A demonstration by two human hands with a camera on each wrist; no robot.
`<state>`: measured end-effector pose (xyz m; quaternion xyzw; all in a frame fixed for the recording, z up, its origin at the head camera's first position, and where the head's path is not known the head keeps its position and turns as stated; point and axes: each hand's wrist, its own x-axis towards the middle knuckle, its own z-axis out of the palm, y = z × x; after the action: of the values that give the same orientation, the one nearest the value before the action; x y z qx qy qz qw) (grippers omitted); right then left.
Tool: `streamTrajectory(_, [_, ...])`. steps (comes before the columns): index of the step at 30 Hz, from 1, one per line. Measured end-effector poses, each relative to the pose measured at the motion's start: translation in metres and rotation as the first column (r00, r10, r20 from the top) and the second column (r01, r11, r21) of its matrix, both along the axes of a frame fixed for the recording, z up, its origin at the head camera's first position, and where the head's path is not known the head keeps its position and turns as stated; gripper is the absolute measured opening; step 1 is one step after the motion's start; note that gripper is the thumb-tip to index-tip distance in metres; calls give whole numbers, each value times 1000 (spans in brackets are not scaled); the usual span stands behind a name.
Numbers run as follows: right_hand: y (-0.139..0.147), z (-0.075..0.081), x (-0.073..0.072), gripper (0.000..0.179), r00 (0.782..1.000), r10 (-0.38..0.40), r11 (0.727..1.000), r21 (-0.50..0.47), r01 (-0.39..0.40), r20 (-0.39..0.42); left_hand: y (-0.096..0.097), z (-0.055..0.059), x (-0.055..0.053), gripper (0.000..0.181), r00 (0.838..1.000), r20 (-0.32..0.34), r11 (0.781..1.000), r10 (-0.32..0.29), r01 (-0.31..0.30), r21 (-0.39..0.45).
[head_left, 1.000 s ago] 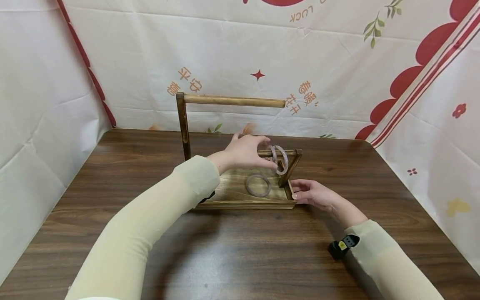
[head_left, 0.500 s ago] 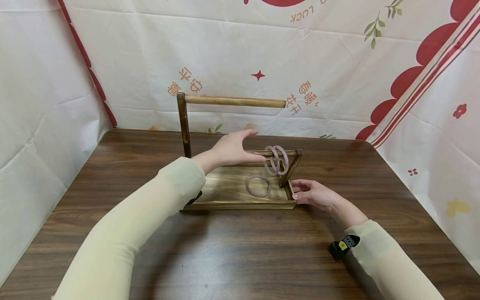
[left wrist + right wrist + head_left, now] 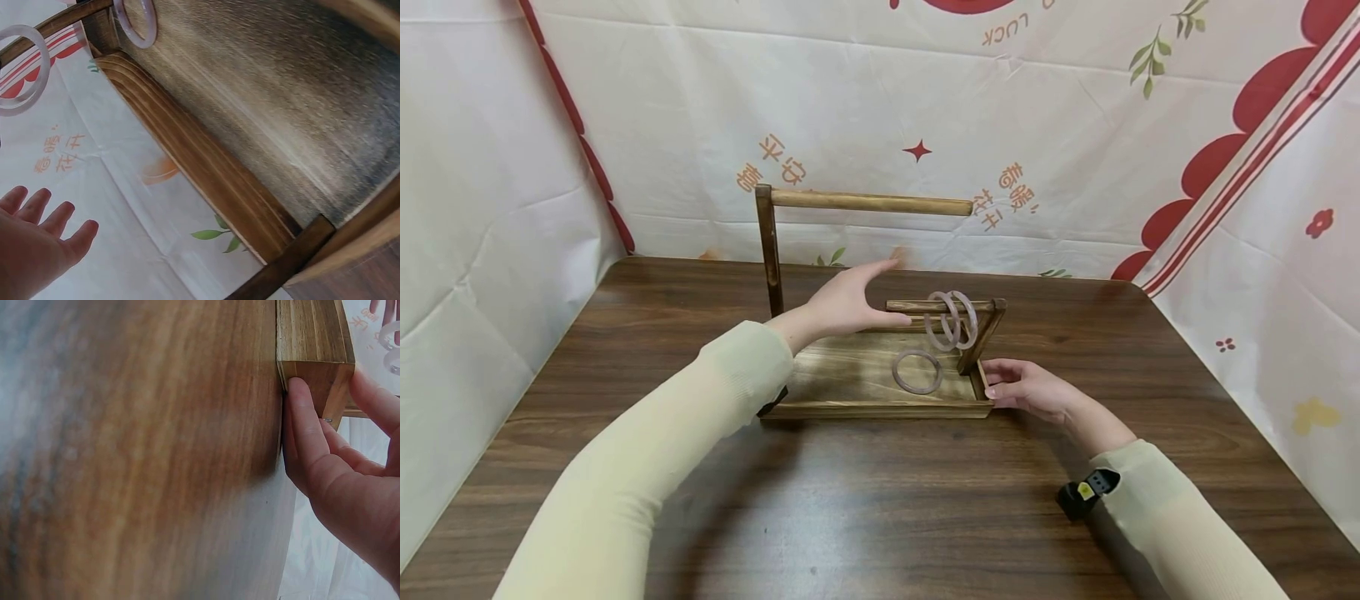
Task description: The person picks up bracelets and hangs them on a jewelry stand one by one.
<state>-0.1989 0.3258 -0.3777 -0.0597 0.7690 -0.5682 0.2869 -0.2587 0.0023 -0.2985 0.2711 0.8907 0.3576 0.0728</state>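
A wooden bangle stand has a shallow tray (image 3: 880,410), a high bar (image 3: 872,202) and a low bar (image 3: 906,306). Two pale translucent bangles (image 3: 974,323) hang side by side from the low bar, near its right post. Another bangle (image 3: 917,392) lies flat on the tray floor. My left hand (image 3: 838,304) is held over the tray, left of the hanging bangles, thumb and fingers spread and holding nothing; its fingers (image 3: 84,240) also show in the left wrist view. My right hand (image 3: 1033,389) grips the tray's right end, with fingertips (image 3: 300,390) against the end wall.
The stand sits toward the back of a dark wooden table (image 3: 880,508). Behind it hangs a white printed cloth (image 3: 850,100), which also lines both sides. The stand's tall left post (image 3: 769,250) rises close to my left hand.
My left hand has let go of a bangle, which now hangs on the low bar beside the other, and has drawn back to the left. The right hand stays in place.
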Motion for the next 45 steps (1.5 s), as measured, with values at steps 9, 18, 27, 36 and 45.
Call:
streamTrajectory(9, [-2,2,1,72,1000,1,1000,-19,-1,-4,-8,-6,2,88,1000,27,1000,16,-16,-3])
streamTrajectory(18, [-3,1,1,73,1000,1,1000,-17,-1,1,-14,-15,2,89,1000,9,999,20,-20,-41])
streamTrajectory(27, [-2,1,0,74,1000,-8,1000,1,8,2,-15,-26,3,89,1000,4,997,7,-6,-77])
streamTrajectory(36, [-1,1,1,75,1000,-15,1000,5,15,4,-9,-40,5,90,1000,3,994,-31,31,-103])
streamTrajectory(45, [-2,2,1,75,1000,-12,1000,6,12,4,0,-48,9,94,999,2,988,-32,32,-150])
